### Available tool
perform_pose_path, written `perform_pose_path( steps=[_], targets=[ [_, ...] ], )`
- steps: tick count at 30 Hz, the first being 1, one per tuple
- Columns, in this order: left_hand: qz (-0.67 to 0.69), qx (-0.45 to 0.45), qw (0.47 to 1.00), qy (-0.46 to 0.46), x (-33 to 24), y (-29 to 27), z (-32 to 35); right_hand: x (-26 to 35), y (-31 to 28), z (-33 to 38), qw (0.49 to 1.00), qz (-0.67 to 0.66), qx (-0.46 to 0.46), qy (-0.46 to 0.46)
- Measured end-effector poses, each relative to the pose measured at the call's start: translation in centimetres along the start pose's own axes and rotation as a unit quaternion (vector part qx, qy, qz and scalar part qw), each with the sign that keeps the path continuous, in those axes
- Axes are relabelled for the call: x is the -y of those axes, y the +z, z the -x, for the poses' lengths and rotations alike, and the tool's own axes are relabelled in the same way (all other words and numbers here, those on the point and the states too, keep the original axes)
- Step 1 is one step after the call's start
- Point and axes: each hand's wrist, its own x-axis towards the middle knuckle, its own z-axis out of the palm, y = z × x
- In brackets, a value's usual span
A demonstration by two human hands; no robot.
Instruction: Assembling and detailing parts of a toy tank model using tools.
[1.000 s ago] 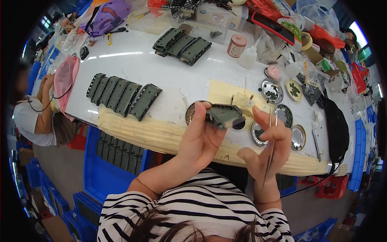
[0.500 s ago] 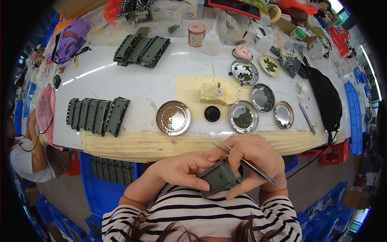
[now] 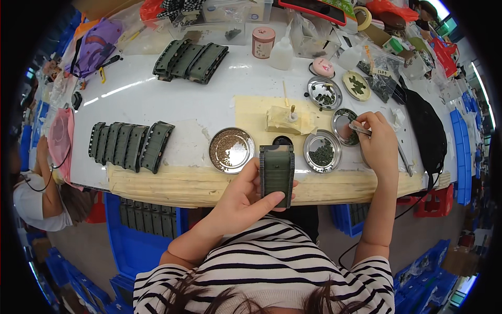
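Observation:
My left hand [image 3: 243, 204] is closed around a dark green curved ribbed plastic part [image 3: 277, 170], held upright in front of the table's padded edge, thumb across its lower end. My right hand [image 3: 380, 144] reaches forward and right, pinching metal tweezers [image 3: 361, 129]. Their tips are over a round metal dish [image 3: 337, 135] with small dark pieces in it; whether they grip a piece is too small to tell. Beside it sits another metal dish [image 3: 338, 158] of small green pieces. Left of the held part is a metal dish [image 3: 248, 150] with tiny tan pieces.
Several similar green parts [image 3: 128, 145] stand in a row at left, others [image 3: 191, 62] farther back. A tape-covered block [image 3: 282, 121] is mid-table. Farther right lie a third metal dish [image 3: 324, 107], a pale lid with green pieces [image 3: 356, 85] and a black bag [image 3: 424, 133]. Blue bins [image 3: 144, 251] sit below.
My right hand has left the green part and moved forward and right with the tweezers to the dish. My left hand has raised the part and turned it upright.

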Motion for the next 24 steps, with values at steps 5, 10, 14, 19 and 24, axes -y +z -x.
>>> perform_pose_path(
  steps=[5,10,14,19,24],
  targets=[
    [-0.011,-0.006,0.999,0.04,0.6,-0.3,0.1,0.7,0.6,0.0,0.997,-0.067,0.012,-0.024],
    [-0.028,0.003,0.997,0.074,1.0,-0.6,0.0,0.3,1.1,0.1,0.992,-0.118,0.031,-0.03],
    [-0.018,-0.005,0.998,0.059,0.8,-0.6,0.1,0.8,0.6,-0.2,0.992,-0.11,0.054,-0.022],
    [-0.03,0.006,0.997,0.077,1.3,-0.7,0.1,0.7,0.8,-0.6,0.992,-0.093,0.064,-0.048],
    [-0.037,0.01,0.997,0.072,1.2,-0.8,0.1,0.6,0.7,-1.0,0.992,-0.058,0.082,-0.074]
  ],
)
